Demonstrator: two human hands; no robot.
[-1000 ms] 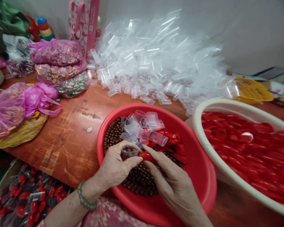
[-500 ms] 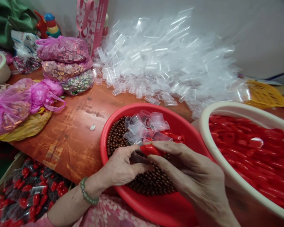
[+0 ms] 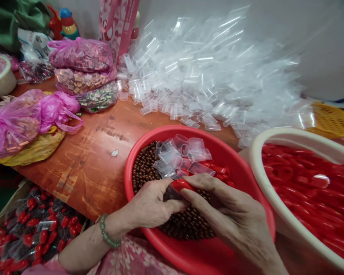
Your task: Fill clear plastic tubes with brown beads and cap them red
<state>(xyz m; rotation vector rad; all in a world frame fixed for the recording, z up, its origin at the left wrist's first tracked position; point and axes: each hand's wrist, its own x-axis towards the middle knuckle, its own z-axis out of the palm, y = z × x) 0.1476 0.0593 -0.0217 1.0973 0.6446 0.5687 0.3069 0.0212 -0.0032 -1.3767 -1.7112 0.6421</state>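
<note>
Left hand (image 3: 157, 204) pinches a clear tube (image 3: 172, 193), its far end hidden by fingers; the right hand (image 3: 232, 214) grips a red piece (image 3: 182, 184) against it, over the red tub (image 3: 248, 179). Farther right, the frame cuts off a white tub (image 3: 260, 147).

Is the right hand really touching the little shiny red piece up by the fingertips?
Touching. The head view shows the right hand with its fingertips pressed on the red piece, one above and one below.
</note>
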